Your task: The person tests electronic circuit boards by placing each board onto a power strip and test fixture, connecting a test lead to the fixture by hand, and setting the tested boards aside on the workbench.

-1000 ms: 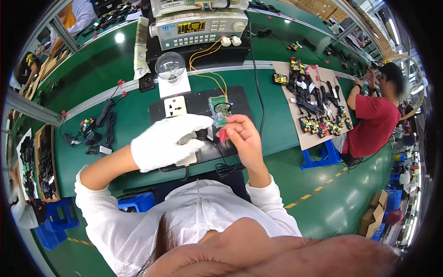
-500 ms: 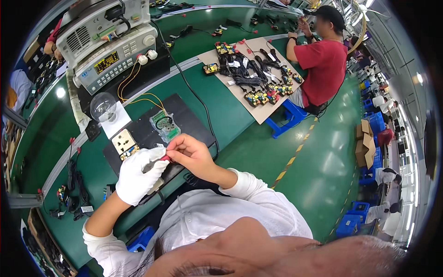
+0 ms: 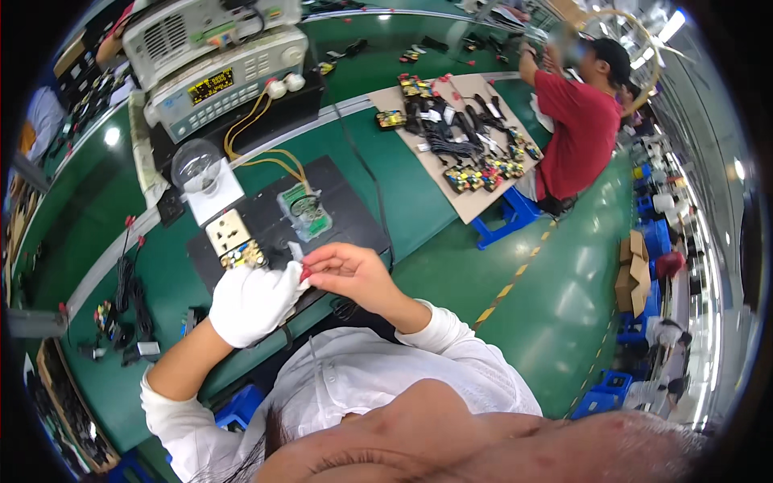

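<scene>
Workbench (image 3: 419,201): green, with a black mat (image 3: 346,201) before the person.
Test instrument (image 3: 217,80): at the back, yellow wires go down to a small green circuit board (image 3: 304,211) on the mat.
Left hand (image 3: 254,302): white glove, fingers closed around a small part; half a second ago it was lower left, now nearer the mat.
Right hand (image 3: 350,270): bare, fingertips pinch a small red piece (image 3: 305,274), touching the glove.
Meaning: hands have stayed together, so the fitting seems not finished.

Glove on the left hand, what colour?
White; the glove shows best in the head view.
</scene>
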`<state>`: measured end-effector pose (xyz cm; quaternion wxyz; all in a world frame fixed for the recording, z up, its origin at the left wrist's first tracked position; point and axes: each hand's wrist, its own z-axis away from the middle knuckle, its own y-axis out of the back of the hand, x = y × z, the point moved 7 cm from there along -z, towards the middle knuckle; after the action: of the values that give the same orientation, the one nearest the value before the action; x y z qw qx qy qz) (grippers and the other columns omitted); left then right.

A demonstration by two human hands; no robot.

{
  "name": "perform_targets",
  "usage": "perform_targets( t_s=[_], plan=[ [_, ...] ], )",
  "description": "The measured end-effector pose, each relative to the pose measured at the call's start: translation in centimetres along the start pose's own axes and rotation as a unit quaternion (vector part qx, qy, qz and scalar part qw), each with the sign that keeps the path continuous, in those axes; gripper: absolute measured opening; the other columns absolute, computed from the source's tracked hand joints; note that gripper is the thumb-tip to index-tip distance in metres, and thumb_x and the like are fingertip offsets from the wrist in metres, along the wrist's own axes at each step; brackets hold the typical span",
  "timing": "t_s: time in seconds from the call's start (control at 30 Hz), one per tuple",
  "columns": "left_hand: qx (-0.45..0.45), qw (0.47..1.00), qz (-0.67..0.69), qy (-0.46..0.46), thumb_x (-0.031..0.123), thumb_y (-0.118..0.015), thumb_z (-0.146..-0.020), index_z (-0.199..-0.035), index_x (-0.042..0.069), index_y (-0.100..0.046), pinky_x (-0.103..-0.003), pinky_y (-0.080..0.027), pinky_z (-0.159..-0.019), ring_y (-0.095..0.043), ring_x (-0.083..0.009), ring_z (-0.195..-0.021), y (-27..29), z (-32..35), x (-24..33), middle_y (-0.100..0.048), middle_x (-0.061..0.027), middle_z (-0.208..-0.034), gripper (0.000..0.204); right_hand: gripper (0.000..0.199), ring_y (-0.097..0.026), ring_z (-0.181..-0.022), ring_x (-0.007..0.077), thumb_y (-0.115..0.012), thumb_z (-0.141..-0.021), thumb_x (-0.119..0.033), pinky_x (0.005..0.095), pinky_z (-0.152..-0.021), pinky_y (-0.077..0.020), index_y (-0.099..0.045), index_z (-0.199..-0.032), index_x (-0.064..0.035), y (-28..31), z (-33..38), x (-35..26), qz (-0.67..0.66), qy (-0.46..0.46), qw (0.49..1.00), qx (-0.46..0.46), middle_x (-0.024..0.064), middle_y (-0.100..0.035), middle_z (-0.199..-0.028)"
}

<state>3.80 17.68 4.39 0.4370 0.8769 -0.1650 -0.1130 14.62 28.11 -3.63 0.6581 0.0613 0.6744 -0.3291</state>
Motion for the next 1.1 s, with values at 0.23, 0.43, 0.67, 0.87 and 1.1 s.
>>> perform_targets(
  t_s=[0.23,0.43,0.67,0.87,1.1],
  plan=[
    [0.033,0.987,-0.128,-0.089,0.014,-0.066,-0.083,-0.104,-0.005,-0.064,-0.029,-0.037,-0.046,-0.048,-0.0131,-0.054,0.4,0.8,1.4,-0.053,-0.0046,-0.073,0.028,0.025,-0.067,-0.101,0.0168,-0.068,-0.089,0.009,0.0294,-0.092,-0.0541,-0.065,-0.114,0.0055,-0.7,0.4,0.1,-0.024,0.087,0.996,-0.024,0.0132,-0.068,-0.113],
    [0.045,0.987,-0.117,-0.102,0.010,-0.066,-0.078,-0.099,-0.008,-0.063,-0.029,-0.034,-0.044,-0.047,-0.0127,-0.053,0.6,0.9,1.3,-0.051,-0.0033,-0.067,0.028,0.026,-0.065,-0.097,0.0181,-0.065,-0.087,0.014,0.0299,-0.087,-0.0550,-0.061,-0.112,0.0097,-1.1,0.4,-0.9,0.124,0.152,0.981,0.000,0.0150,-0.065,-0.108],
    [0.076,0.981,-0.140,-0.114,0.013,-0.069,-0.084,-0.099,-0.008,-0.064,-0.028,-0.034,-0.044,-0.048,-0.0119,-0.051,0.1,1.4,1.4,-0.054,-0.0034,-0.067,0.026,0.027,-0.067,-0.098,0.0170,-0.068,-0.088,0.011,0.0283,-0.088,-0.0539,-0.063,-0.114,0.0076,-0.4,-0.1,-0.3,0.082,0.134,0.987,-0.033,0.0135,-0.067,-0.111],
    [0.123,0.987,-0.077,-0.068,0.028,-0.064,-0.092,-0.071,0.004,-0.055,-0.031,-0.034,-0.042,-0.044,-0.0143,-0.047,0.4,1.1,1.8,-0.043,-0.0014,-0.058,0.033,0.020,-0.066,-0.095,0.0148,-0.065,-0.091,0.008,0.0265,-0.083,-0.0527,-0.064,-0.110,0.0062,1.4,-1.0,-2.1,0.115,0.139,0.980,0.083,0.0108,-0.069,-0.104],
    [0.057,0.994,-0.031,-0.087,0.035,-0.067,-0.091,-0.080,0.000,-0.058,-0.029,-0.036,-0.044,-0.048,-0.0155,-0.049,-0.2,1.1,2.2,-0.048,-0.0035,-0.060,0.038,0.020,-0.058,-0.072,0.0155,-0.076,-0.079,0.000,0.0267,-0.060,-0.0481,-0.072,-0.097,-0.0070,-0.4,-3.6,-4.0,0.524,0.272,0.780,0.209,0.0045,-0.064,-0.092]
  ],
)
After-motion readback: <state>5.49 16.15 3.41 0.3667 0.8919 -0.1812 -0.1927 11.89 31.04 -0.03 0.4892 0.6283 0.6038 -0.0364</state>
